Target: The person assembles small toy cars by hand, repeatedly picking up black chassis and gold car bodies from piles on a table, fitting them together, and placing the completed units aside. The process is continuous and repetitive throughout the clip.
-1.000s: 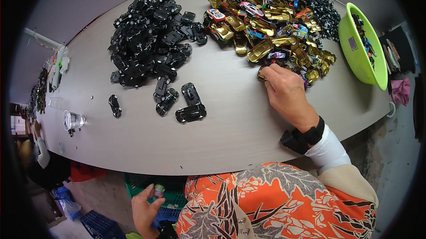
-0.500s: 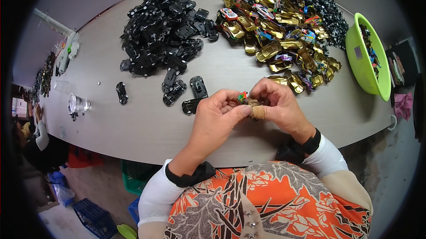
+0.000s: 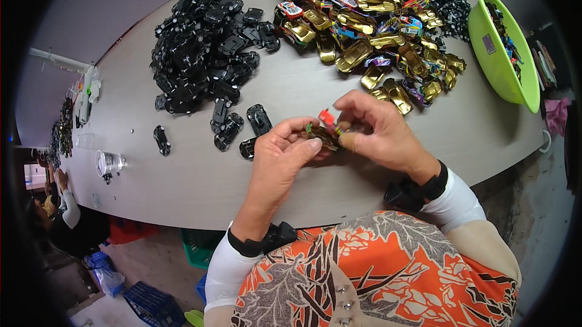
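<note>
My left hand point(image 3: 280, 152) pinches a toy car body shell point(image 3: 324, 137), dark gold inside with a bit of green at its edge, between thumb and fingers. Close against it is my right hand point(image 3: 383, 136), its thumb and fingers around a small red piece point(image 3: 327, 117) with yellow by its lower end. The fingers partly hide both items, and I cannot tell whether the red piece is joined to the shell. Just left of my left hand lie several black toy car chassis point(image 3: 259, 120), some of them wheels up or tilted.
Beyond my hands spreads a pile of gold and printed car shells point(image 3: 354, 55). Black chassis are heaped point(image 3: 197, 54) at the left, small dark parts point(image 3: 451, 14) behind. A green basin point(image 3: 482, 54) stands at right, a clear cup point(image 3: 109, 163) at left. Another person point(image 3: 70, 224) sits far left.
My right hand has shifted its fingers, and a red piece now shows between them. The car shell is more visible in my left hand. The whole view has shifted slightly.
</note>
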A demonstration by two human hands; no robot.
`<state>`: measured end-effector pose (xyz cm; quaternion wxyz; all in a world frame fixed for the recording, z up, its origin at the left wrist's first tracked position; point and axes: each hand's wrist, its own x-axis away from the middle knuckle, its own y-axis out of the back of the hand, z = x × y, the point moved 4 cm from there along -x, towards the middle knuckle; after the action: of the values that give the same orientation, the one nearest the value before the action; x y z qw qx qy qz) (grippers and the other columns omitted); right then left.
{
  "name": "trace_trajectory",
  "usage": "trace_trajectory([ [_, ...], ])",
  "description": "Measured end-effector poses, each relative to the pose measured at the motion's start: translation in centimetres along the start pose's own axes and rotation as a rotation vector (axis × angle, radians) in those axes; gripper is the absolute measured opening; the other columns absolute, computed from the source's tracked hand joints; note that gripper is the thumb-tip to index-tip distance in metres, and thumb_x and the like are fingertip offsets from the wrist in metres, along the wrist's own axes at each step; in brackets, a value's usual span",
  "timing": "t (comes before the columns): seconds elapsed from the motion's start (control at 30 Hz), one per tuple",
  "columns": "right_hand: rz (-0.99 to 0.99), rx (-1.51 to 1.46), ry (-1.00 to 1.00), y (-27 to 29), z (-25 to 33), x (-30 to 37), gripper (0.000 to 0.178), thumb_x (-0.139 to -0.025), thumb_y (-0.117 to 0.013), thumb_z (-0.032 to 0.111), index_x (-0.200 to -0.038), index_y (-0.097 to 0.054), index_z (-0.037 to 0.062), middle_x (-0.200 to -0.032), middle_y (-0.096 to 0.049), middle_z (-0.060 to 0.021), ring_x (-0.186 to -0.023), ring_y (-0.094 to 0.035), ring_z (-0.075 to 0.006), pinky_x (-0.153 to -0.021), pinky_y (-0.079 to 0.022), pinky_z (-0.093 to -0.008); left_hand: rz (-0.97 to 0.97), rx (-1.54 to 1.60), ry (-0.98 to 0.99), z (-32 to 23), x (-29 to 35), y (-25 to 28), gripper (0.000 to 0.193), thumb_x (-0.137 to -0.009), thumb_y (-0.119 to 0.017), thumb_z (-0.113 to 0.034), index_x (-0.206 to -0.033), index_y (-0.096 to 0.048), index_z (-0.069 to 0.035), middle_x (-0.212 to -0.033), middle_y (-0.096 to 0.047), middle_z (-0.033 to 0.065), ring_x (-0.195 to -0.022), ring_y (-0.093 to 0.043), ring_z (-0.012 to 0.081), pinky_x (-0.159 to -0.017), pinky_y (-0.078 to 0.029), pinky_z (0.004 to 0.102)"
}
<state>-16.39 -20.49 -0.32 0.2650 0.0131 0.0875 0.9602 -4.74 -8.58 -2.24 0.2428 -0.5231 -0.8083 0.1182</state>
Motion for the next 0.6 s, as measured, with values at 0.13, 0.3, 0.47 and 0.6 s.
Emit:
trace_trajectory([
  [0.13, -0.255, 0.379, 0.108, 2.3, 0.9, -0.5, 0.031, -0.068, -0.059, -0.005, -0.098, -0.055, 0.0019, -0.079, -0.054, -0.0054, -0.063, -0.051, -0.0112, -0.057, -0.043, -0.0258, -0.036, -0.018, -0.043, -0.7, 0.3, 0.8, 0.032, -0.079, -0.054, 0.003, -0.111, -0.051, 0.006, -0.102, -0.061, 0.0175, -0.089, -0.063, 0.0211, -0.08, -0.054, 0.0343],
  [0.3, -0.39, 0.373, 0.278, 2.8, 3.0, 0.0, 0.021, -0.068, -0.059, -0.006, -0.087, -0.054, 0.0016, -0.078, -0.05, -0.0035, -0.061, -0.046, -0.0087, -0.053, -0.038, -0.0217, 0.016, 0.104, -0.098, -0.6, 0.6, 1.0, 0.035, -0.074, -0.054, 0.008, -0.108, -0.047, 0.002, -0.106, -0.059, 0.0175, -0.095, -0.062, 0.0236, -0.085, -0.052, 0.0355],
  [0.47, -0.014, -0.301, 0.063, -0.5, 0.1, 0.3, 0.021, -0.075, -0.069, 0.001, -0.086, -0.052, 0.0029, -0.095, -0.056, -0.0008, -0.077, -0.047, -0.0027, -0.064, -0.041, -0.0173, 0.063, 0.302, -0.018, -0.7, 0.7, 0.1, 0.037, -0.073, -0.054, 0.011, -0.107, -0.044, 0.001, -0.105, -0.058, 0.0162, -0.096, -0.061, 0.0232, -0.082, -0.053, 0.0341],
  [0.6, -0.065, -0.463, 0.02, -1.4, 0.1, 0.4, 0.021, -0.076, -0.069, 0.002, -0.089, -0.052, 0.0035, -0.097, -0.057, -0.0017, -0.083, -0.052, -0.0045, -0.071, -0.046, -0.0194, 0.035, 0.172, -0.064, 0.8, 1.1, -0.7, 0.035, -0.076, -0.059, 0.007, -0.107, -0.046, 0.0, -0.101, -0.059, 0.0151, -0.082, -0.064, 0.0212, -0.074, -0.055, 0.0329],
])
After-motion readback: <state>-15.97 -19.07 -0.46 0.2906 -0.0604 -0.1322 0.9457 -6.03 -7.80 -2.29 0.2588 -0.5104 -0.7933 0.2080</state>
